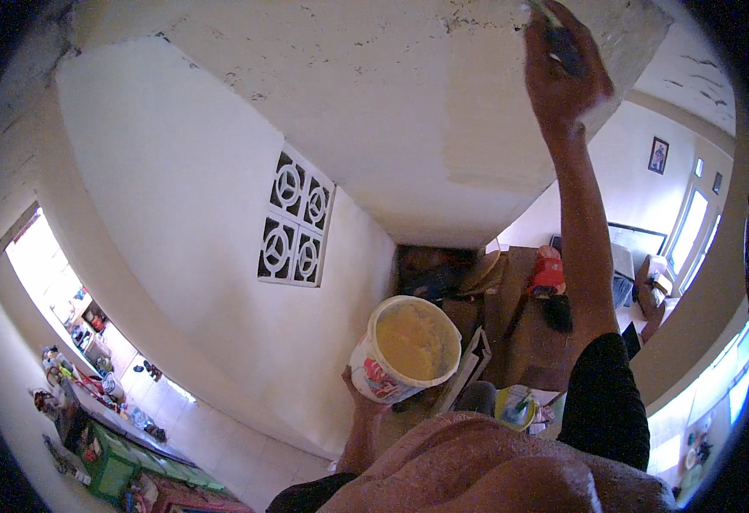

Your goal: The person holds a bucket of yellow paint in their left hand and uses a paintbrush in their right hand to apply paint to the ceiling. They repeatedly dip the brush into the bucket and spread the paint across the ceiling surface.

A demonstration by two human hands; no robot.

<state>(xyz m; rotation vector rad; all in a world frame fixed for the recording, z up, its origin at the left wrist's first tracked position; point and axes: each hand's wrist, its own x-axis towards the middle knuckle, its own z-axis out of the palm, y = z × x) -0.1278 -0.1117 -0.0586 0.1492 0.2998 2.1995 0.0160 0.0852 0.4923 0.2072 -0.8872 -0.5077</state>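
My left hand (364, 400) holds a white paint bucket (383, 376) from its left side and underneath, near my body. Cream-coloured paint (415, 340) lies inside it, smeared up the inner wall. High at the upper right, my right hand (561, 73) is raised to the sloped surface (374, 94) overhead. Its fingers are closed round what looks like a paintbrush (565, 51) with a dark part; blur and the fingers hide most of it. The overhead surface has dark, peeling spots near the top and a smoother, freshly coated-looking patch below my hand.
White vent blocks (293, 218) pierce the wall at left. Below stand a brown wooden piece (511, 295), a red bundle (547, 272) and a yellow-rimmed bucket (516, 409). A doorway (45, 256) and green crates (114, 466) are at far left. A framed picture (658, 156) hangs at right.
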